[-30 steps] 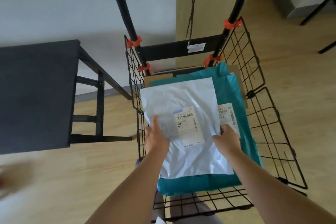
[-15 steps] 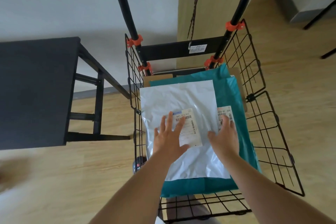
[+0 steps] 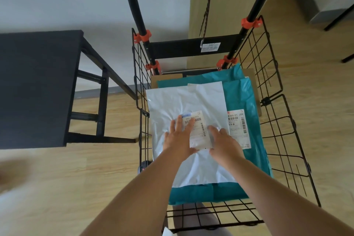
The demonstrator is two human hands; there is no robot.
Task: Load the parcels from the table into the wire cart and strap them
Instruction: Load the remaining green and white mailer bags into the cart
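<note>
A black table point(image 3: 34, 86) is seen left of the wire cart point(image 3: 172, 51), and a braided cord point(image 3: 208, 5) with a hook is hung between the cart's handle bars. The white parcel point(image 3: 183, 101) is partly hidden by both forearms. It is crumpled and bears a barcode label point(image 3: 200, 136). It is laid on a teal parcel point(image 3: 243, 97) inside the cart, above a cardboard box point(image 3: 164, 78). The left hand point(image 3: 179, 138) and right hand point(image 3: 225, 143) are pressed flat on it, fingers straight.
</note>
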